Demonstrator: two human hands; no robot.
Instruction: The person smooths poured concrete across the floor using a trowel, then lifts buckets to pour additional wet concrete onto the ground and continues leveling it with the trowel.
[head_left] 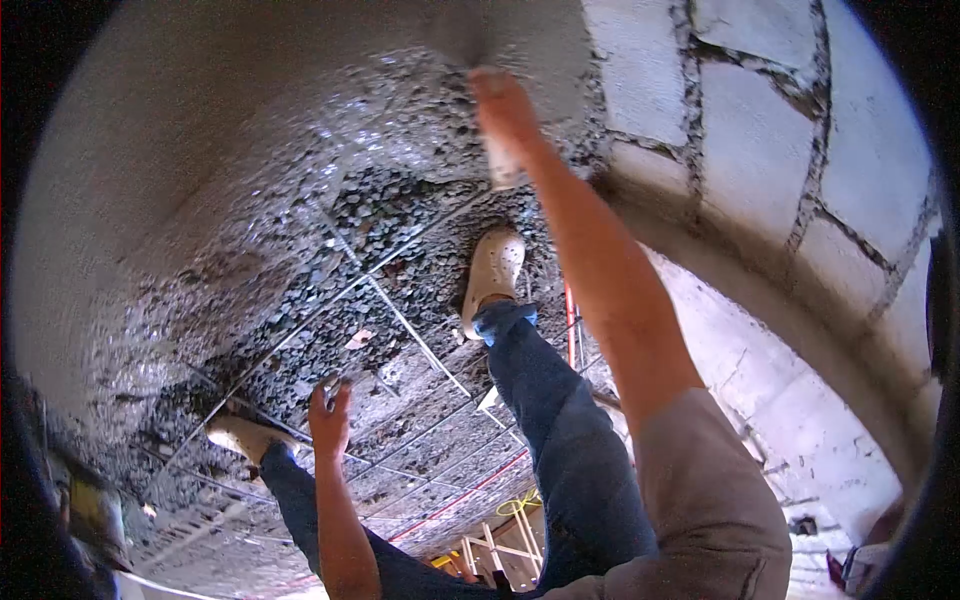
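Note:
My right hand (507,118) is closed around the pale handle (503,168) of a trowel, over wet concrete near the block wall. The trowel's blade (460,35) is smeared by motion and lies against the smooth grey concrete (330,45). Lower down, my left hand (330,420) hangs above the gravelly ground, its fingers half bent and apart. Nothing shows in it, and its fingertips look grey. Rough wet concrete (400,110) borders the loose gravel (385,205) between the hands.
Thin steel bars (375,275) cross in a grid over the gravel. My feet stand among them in cream clogs (497,262). A wall of pale blocks (755,140) curves along the right. A red line (470,492) and wooden pieces (490,548) appear at the bottom.

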